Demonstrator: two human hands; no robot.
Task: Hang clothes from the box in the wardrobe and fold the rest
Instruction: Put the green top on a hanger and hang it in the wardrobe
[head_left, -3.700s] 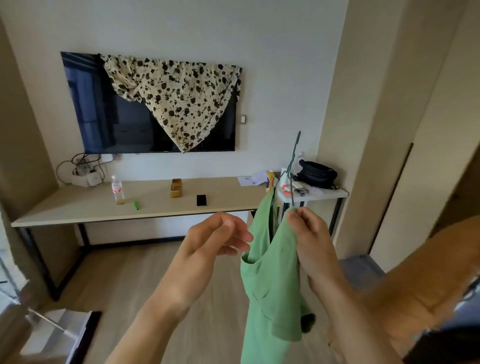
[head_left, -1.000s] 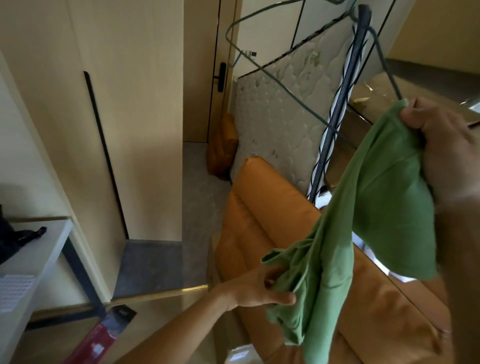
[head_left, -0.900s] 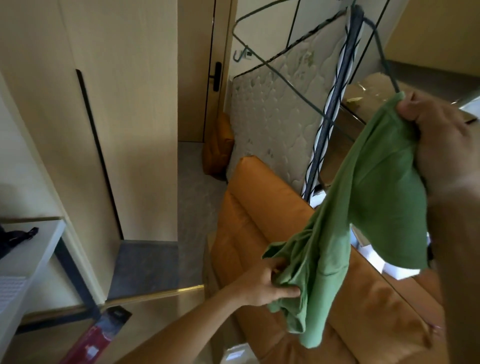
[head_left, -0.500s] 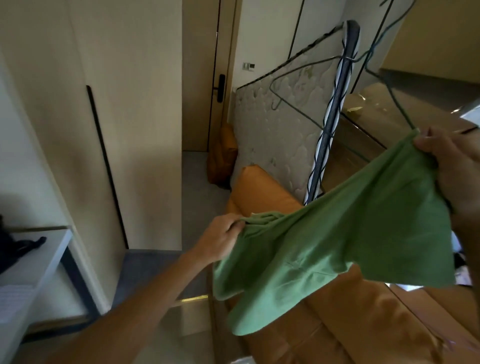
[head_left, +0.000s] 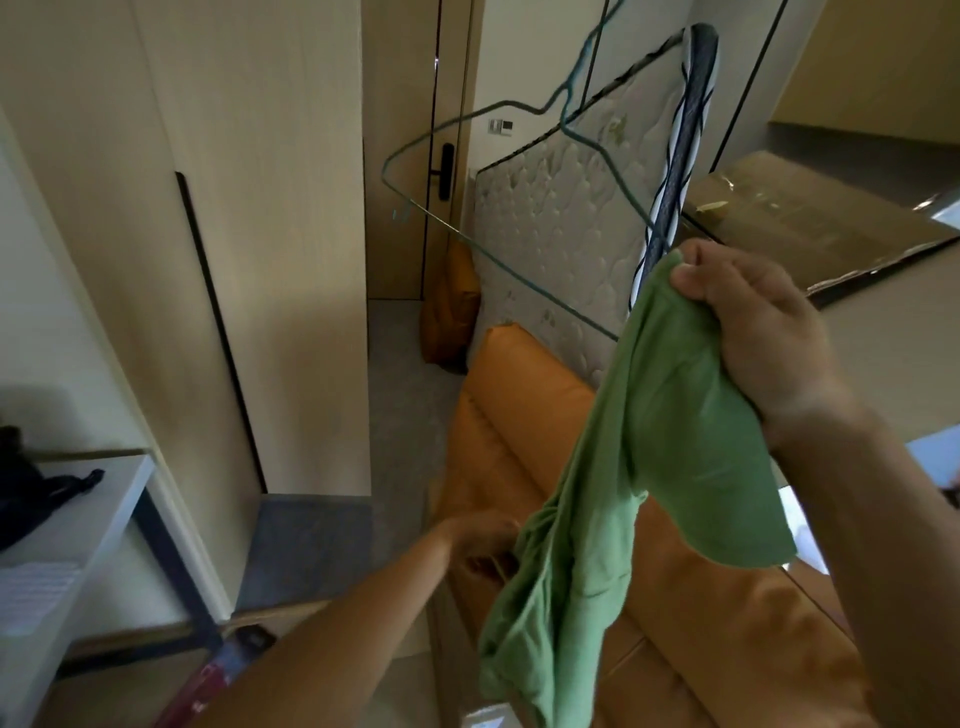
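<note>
The tall pale wardrobe (head_left: 249, 234) fills the left of your view, its doors closed, with a dark vertical slot handle on the nearer panel. Below you to the right sits the orange leather sofa (head_left: 519, 400), and a quilted mattress (head_left: 566, 218) stands on edge just behind its backrest. At the upper right lies what looks like a taped cardboard box (head_left: 810, 208). Between wardrobe and mattress is a wooden door (head_left: 400, 156) with a black handle. The corner of a white side table (head_left: 88, 519) shows at the lower left.

The green T-shirt (head_left: 660, 441) is in the air in front of you, above the sofa, hanging bunched from your raised right hand and trailing down to the bottom edge of the view. Your right hand (head_left: 753, 322) has its fingers and thumb curled tight around the top of the shirt. A thin green wire hanger (head_left: 519, 276) sticks out up and to the left from that grip; one end is buried in the cloth, and its hook rises past the top of the frame.

Your left hand (head_left: 483, 540) is low, right against the crumpled lower part of the shirt, but it is blurred, so you cannot tell whether it grips the cloth or only touches it.

A black bag (head_left: 31, 493) rests on the side table, an orange cushion (head_left: 449, 306) leans at the foot of the mattress, and a red packet (head_left: 223, 670) lies on the floor beside your left forearm.
</note>
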